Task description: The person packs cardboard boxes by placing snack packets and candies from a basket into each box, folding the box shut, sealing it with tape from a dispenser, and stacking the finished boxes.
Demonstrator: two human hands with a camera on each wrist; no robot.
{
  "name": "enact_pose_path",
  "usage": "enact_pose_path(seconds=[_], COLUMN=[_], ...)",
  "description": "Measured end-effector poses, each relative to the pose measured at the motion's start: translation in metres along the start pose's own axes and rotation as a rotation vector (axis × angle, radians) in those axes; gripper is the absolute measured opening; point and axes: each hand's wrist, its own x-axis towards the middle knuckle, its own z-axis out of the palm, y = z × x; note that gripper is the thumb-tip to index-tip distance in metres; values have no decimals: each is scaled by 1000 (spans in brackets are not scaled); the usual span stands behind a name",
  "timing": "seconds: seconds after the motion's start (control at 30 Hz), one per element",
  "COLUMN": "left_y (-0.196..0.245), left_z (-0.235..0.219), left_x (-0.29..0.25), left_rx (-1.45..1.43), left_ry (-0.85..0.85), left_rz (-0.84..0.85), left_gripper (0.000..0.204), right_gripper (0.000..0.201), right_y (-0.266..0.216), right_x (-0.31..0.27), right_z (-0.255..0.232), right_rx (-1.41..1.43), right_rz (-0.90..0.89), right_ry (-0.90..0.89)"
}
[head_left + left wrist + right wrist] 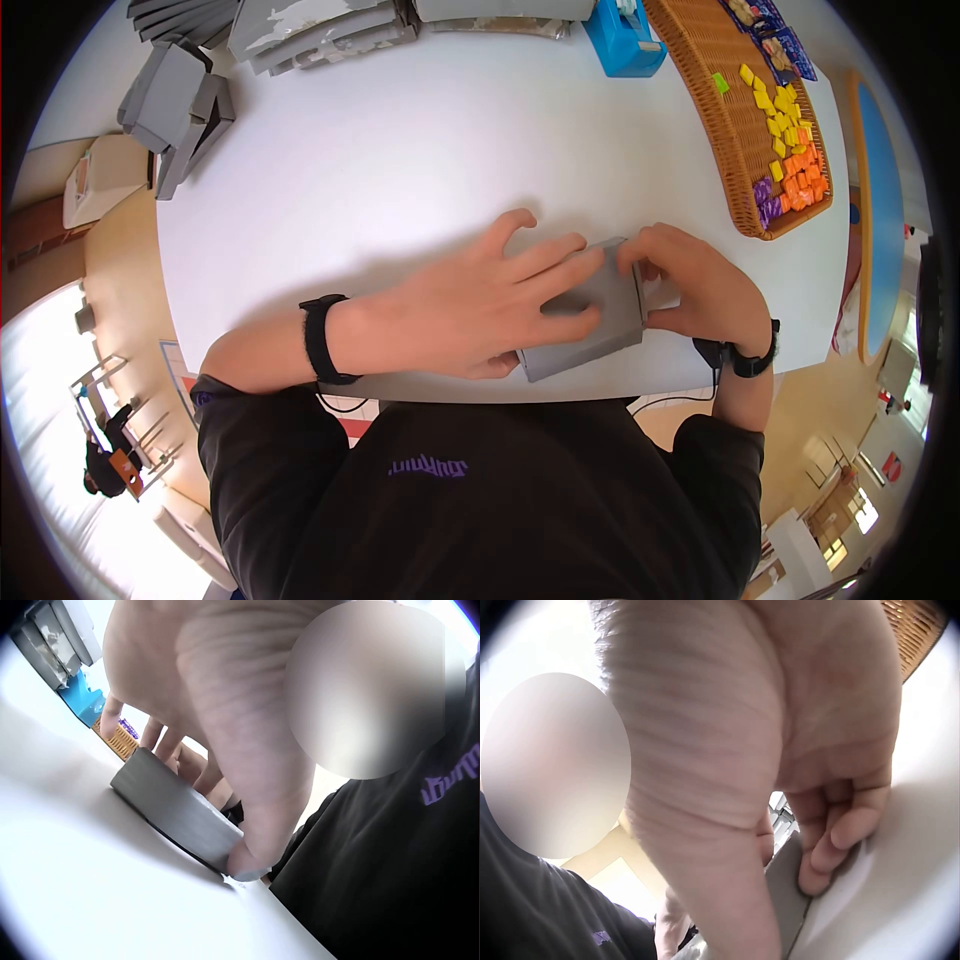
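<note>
A small, flat grey cardboard box (582, 335) lies on the white table close to the front edge. My left hand (455, 305) spreads palm down over it from the left. Its fingers reach across the lid, and its thumb (251, 855) touches the end of the box at the near left corner. From the other side, my right hand (700, 285) holds the right end, fingers bent at the far corner and thumb by the near part. In the right wrist view, the curled fingers (832, 851) sit right beside the grey panel (786, 881).
A wicker basket (705, 110) with yellow, orange and purple wrapped pieces stands at the right. At the back are a blue tape dispenser (625, 45) and stacked grey cardboard (320, 35). More folded grey boxes (175, 105) lie at the far left corner.
</note>
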Motion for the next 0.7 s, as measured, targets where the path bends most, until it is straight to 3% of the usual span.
enact_pose_path(seconds=[0.3,0.7], left_y=[16,-1], left_z=[4,2], left_x=[1,-6], left_rx=[178,-127], left_ry=[-106,3], left_rz=[-29,-57], left_gripper=[82,78], right_gripper=[66,69], right_y=[8,4], right_x=[3,4], right_z=[2,6], right_rx=[-20,8], right_rz=[-99,-64], right_ry=[44,98])
